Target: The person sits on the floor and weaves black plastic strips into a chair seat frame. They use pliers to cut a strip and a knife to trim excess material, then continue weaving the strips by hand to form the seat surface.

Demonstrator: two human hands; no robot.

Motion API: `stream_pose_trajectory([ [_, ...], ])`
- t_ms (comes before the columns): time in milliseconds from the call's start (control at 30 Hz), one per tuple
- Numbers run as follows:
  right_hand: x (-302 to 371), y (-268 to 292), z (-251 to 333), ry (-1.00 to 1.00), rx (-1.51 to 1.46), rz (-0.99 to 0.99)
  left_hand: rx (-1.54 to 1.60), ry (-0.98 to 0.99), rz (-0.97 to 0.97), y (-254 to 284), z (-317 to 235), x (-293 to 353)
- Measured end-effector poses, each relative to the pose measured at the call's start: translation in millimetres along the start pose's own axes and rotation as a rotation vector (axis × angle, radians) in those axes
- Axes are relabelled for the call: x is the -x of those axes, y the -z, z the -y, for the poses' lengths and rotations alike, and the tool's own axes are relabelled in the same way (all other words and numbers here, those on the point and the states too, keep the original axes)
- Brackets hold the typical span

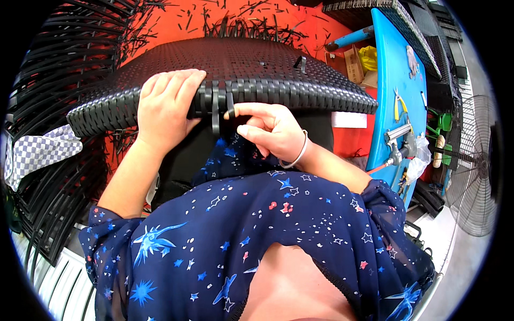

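The left hand (167, 109) clasps the near edge of the black woven panel (241, 61), fingers laid over the top and thumb below, probably to steady the rim beside the spot being worked. The right hand (270, 125) is loosely curled, its index fingertip at a short strip (230, 103) hanging over that rim; the thumb stands a narrow gap away, so nothing looks pinched. Whether the finger hooks or merely pushes the strip, I cannot tell. A longer loose strip (216, 115) hangs just to its left, between the hands.

The panel lies across the scene directly in front of the person, likely so that its rim is within easy reach of both hands. Its weave is tight, flat and slightly glossy, plastic-looking, with a broad bowed top and a thick wrapped edge. Another strip end (301, 65) sticks up near the right.

Farther out, dark clippings litter the red floor (308, 24). Slender curved black rods (69, 59) crowd the left, near a soft checkered cloth (45, 155). At right, a smooth blue board (383, 91) carries yellow-handled pliers (397, 109) and a metal tool (401, 147), presumably kept handy there.
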State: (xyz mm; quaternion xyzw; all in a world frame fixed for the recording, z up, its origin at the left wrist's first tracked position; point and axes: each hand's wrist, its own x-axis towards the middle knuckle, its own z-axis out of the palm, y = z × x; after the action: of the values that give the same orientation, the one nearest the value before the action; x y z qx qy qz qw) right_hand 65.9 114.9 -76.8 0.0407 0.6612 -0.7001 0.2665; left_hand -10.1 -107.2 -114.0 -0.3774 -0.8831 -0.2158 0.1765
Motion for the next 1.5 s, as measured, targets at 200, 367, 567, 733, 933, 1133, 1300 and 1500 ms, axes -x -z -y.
stream_pose_trajectory([
  [200, -13.1, -6.6, 15.5, -0.060, 0.111, -0.091, 0.001, -0.013, -0.024, -1.5, -0.6, -2.4],
  [367, -20.4, -16.1, 15.4, -0.035, 0.073, -0.181, 0.001, -0.017, -0.035, -3.1, 1.6, -2.3],
  [567, -24.3, -20.8, -8.2, 0.290, 0.355, -0.284, -0.023, 0.011, -0.005, -3.9, -0.2, 0.3],
  [733, -19.0, -22.6, -8.2, 0.353, 0.406, -0.251, -0.040, 0.027, -0.005, -5.6, -0.5, 3.8],
  [933, -14.7, -24.0, -3.3, 0.288, 0.321, -0.251, -0.017, 0.029, 0.001, -6.3, -1.5, 3.0],
  [1133, -8.5, -22.7, 7.3, -0.018, 0.021, -0.240, 0.002, 0.023, -0.029, -5.9, -4.7, 0.8],
  [1300, -5.6, -19.9, 1.9, 0.001, 0.015, -0.241, -0.012, -0.011, 0.000, -4.4, -1.7, 0.0],
  [1500, -3.3, -17.5, -2.0, 0.007, -0.012, -0.214, 0.018, -0.010, -0.029, -3.7, -3.0, 0.4],
])
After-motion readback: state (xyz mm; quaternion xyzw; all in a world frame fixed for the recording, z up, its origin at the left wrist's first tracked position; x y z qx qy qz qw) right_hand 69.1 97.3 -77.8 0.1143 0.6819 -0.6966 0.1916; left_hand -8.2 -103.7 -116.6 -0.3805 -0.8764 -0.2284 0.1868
